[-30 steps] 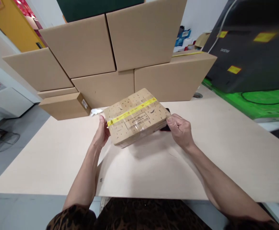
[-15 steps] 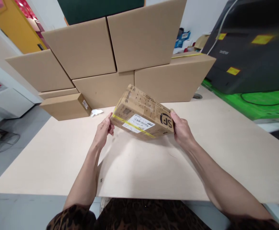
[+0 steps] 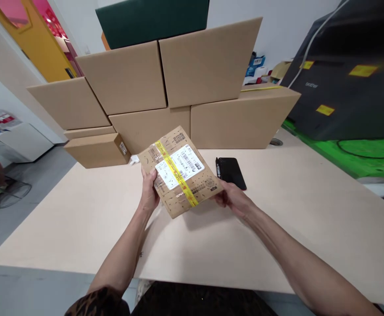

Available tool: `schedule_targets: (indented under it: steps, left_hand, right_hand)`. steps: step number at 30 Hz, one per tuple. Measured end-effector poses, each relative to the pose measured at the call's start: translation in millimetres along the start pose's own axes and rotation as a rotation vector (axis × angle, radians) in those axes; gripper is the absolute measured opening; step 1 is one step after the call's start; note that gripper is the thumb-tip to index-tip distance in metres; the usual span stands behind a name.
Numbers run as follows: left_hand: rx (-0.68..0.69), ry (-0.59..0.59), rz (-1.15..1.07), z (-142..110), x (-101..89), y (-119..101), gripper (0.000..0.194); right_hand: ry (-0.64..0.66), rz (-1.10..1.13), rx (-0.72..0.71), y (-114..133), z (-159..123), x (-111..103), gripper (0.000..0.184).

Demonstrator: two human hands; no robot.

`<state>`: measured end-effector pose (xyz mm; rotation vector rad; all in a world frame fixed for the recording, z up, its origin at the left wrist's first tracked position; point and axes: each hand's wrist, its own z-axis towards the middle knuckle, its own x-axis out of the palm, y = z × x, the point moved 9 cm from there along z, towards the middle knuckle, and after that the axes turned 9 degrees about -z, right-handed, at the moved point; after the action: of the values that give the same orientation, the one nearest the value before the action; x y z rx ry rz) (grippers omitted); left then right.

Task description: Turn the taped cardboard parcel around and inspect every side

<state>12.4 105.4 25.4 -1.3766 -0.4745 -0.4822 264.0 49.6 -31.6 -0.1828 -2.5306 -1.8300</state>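
Note:
A small cardboard parcel (image 3: pixel 179 171) with yellow tape and a white shipping label on its upper face is held a little above the pale wooden table (image 3: pixel 277 228). My left hand (image 3: pixel 150 193) grips its left edge, thumb on top. My right hand (image 3: pixel 232 199) holds its lower right corner from beneath, fingers curled under the box. A black phone (image 3: pixel 230 172) lies flat on the table just right of the parcel, close to my right hand.
Several large plain cardboard boxes (image 3: pixel 198 87) are stacked along the table's far side, with a dark green box (image 3: pixel 152 19) on top. A small flat box (image 3: pixel 96 150) lies at the left. A black printer (image 3: pixel 350 79) on a green mat (image 3: pixel 360 153) stands at right.
The parcel has been turned over: the label face, first underneath, now points up. The phone, hidden behind the parcel before, is now uncovered. My right hand shifted from the side to under the corner.

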Motion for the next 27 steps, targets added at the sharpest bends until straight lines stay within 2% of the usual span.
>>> schedule_targets:
  steps: [3,6,8,10,15,17,21,25,27]
  left_hand:
    - [-0.037,-0.021,-0.013,2,0.1,-2,0.077]
    - [-0.036,-0.020,0.005,5,-0.7,-8,0.074]
    - [-0.072,-0.001,0.017,6,-0.2,-7,0.076]
    - [-0.134,0.028,0.031,4,2.5,-2,0.077]
    - [-0.219,0.149,0.071,-10,19.1,16,0.078]
    - [-0.223,0.199,0.075,-14,24.3,20,0.085]
    - [-0.240,0.204,0.071,-13,19.6,25,0.090]
    - [-0.350,0.114,0.021,-11,7.4,33,0.096]
    - [-0.434,0.092,0.010,-14,6.7,42,0.094]
  right_hand:
    - [-0.112,-0.143,-0.151,12,1,-16,0.068]
    - [-0.212,-0.154,-0.267,19,-1,-28,0.066]
    - [-0.229,-0.147,-0.301,20,-2,-30,0.066]
    - [-0.183,-0.103,-0.293,19,-3,-25,0.068]
    - [0.137,0.074,-0.209,16,-14,10,0.079]
    - [0.195,0.134,-0.203,17,-19,18,0.082]
    - [0.127,0.252,-0.163,16,-20,16,0.076]
    - [0.059,0.306,-0.103,15,-16,12,0.050]
    - [0.024,0.314,-0.088,14,-14,10,0.044]
